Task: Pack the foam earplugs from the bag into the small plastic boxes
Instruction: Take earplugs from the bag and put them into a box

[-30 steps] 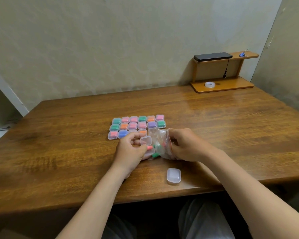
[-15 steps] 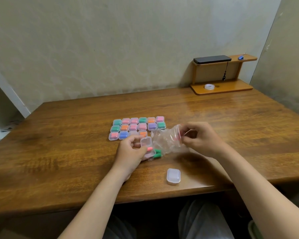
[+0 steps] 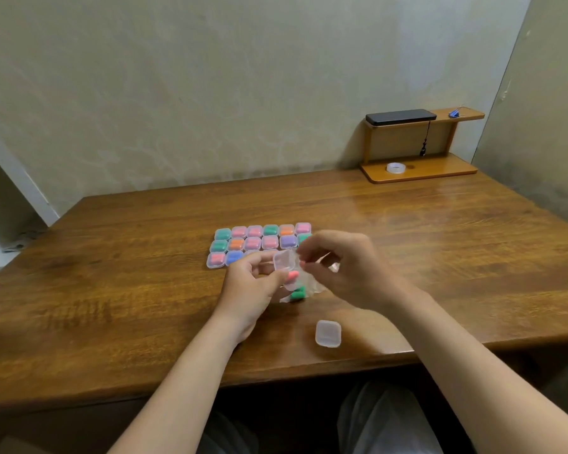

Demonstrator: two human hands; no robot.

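Observation:
My left hand (image 3: 251, 285) holds a small clear box (image 3: 284, 261) with its lid up, and a pink earplug (image 3: 292, 275) lies in it. My right hand (image 3: 345, 267) is just right of the box, fingers curled, with a small pink tip that looks like an earplug (image 3: 303, 263) pinched between thumb and forefinger. The crumpled clear bag (image 3: 310, 286) lies on the table under both hands and has green earplugs (image 3: 297, 293) inside. Behind the hands is a grid of closed boxes (image 3: 259, 241) filled with coloured earplugs. One empty closed box (image 3: 328, 334) sits near the front edge.
The wooden table (image 3: 112, 290) stands against a wall. A small wooden shelf (image 3: 440, 172) at the back right carries a roll of tape (image 3: 395, 167) and a black device (image 3: 400, 117). My knees show below the front edge.
My right hand lifted the bag's mouth up and to the right, then came back left to the open box. The bag now lies lower, under the hands. My left hand raised the box slightly.

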